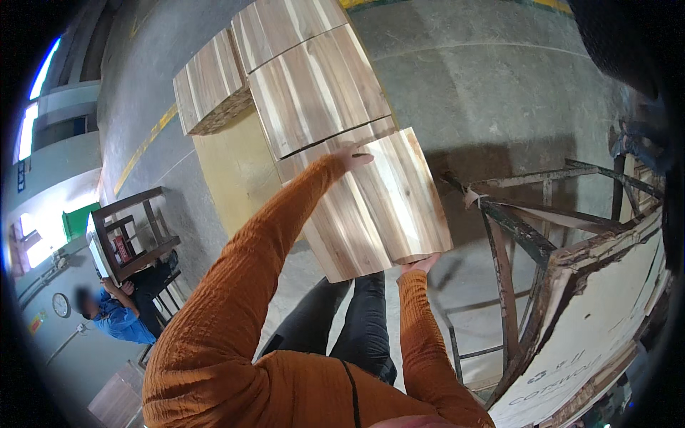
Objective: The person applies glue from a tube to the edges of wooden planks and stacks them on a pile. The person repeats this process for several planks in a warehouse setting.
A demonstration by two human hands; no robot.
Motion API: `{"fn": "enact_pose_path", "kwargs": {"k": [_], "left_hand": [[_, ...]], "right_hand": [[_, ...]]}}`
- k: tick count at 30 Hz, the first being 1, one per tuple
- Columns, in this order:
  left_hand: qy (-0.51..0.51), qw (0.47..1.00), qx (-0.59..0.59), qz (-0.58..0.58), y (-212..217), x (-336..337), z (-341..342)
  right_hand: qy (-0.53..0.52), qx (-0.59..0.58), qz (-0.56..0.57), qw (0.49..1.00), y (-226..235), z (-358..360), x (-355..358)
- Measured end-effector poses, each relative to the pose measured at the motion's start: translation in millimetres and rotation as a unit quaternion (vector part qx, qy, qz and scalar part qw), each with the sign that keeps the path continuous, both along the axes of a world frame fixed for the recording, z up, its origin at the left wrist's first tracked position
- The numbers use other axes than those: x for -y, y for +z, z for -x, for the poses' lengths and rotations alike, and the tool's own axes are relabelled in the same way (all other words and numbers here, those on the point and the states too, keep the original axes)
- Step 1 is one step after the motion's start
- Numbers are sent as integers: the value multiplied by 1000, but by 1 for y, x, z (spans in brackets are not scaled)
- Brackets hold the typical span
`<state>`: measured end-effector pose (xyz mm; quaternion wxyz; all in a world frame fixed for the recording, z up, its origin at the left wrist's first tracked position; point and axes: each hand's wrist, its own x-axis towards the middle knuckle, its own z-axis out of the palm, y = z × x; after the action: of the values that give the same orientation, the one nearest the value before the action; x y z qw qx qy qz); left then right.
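A striped light-and-brown wooden board (410,196) lies tilted over the right side of the nearest stack of wooden boards (335,221). My left hand (349,157) is at the far left part of this board, with a thumb or finger stretched over its top; the other fingers are partly hidden. At the near edge, my right hand (421,264) grips the board from below, its fingers mostly hidden underneath.
More stacks of boards (317,85) stand beyond, with a shorter stack (210,85) at the left on a yellowish sheet (239,167). A rusty metal frame table (524,235) with a worn white top (592,335) is at my right. A person in blue (128,317) sits far left.
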<state>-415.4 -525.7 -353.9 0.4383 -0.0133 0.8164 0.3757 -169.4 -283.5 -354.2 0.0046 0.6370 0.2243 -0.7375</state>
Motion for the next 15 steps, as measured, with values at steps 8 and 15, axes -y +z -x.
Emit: {"fn": "enact_pose_path", "kwargs": {"k": [8, 15], "left_hand": [[390, 844, -109, 350, 26, 63, -147], [604, 790, 39, 100, 31, 103, -142]], "right_hand": [[211, 138, -56, 966, -3, 4, -72], [86, 150, 70, 982, -21, 9, -94]]}}
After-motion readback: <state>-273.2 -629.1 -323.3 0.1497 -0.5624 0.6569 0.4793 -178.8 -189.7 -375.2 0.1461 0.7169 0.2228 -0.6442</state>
